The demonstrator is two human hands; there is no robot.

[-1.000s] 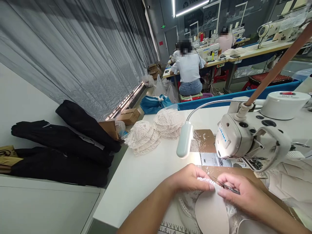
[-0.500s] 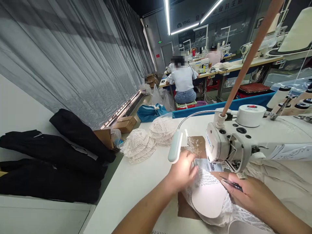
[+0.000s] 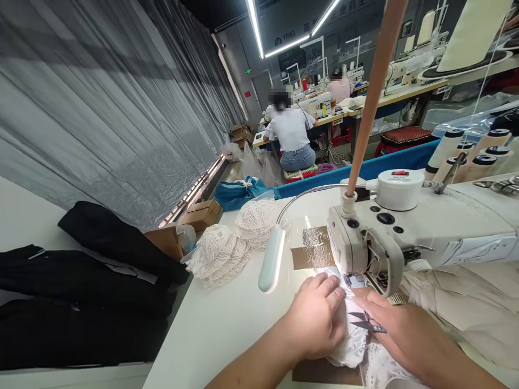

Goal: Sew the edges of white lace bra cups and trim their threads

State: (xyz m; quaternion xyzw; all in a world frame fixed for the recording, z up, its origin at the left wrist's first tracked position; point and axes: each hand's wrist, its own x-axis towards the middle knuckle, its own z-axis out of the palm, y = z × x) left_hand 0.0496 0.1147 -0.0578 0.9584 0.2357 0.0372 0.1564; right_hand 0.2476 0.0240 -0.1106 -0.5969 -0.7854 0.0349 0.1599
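A white lace bra cup [image 3: 352, 346] lies under the head of the sewing machine [image 3: 352, 237], its upper edge close to the needle area. My left hand [image 3: 318, 316] is closed over the left side of the cup, fingers bent and together on the lace. From the right, my right hand [image 3: 405, 329] reaches in, closed around thread snips [image 3: 367, 322] whose two blades point left, apart, over the lace. Its fingertips are near the machine's presser foot, which I cannot see clearly. More lace [image 3: 383, 367] trails below my right hand.
Stacked lace cups [image 3: 221, 254] stand on the white table [image 3: 231, 319] to the left. A lamp [image 3: 271, 259] on a bendable neck hangs above my left hand. Beige fabric [image 3: 478, 297] lies to the right. Thread cones [image 3: 444, 151] stand behind the machine. Seated co-workers [image 3: 292, 132] are farther back.
My left hand has come down and right onto the cup, which has turned so its smooth inner face no longer shows. The snips' blades are now spread over the lace. The view has shifted.
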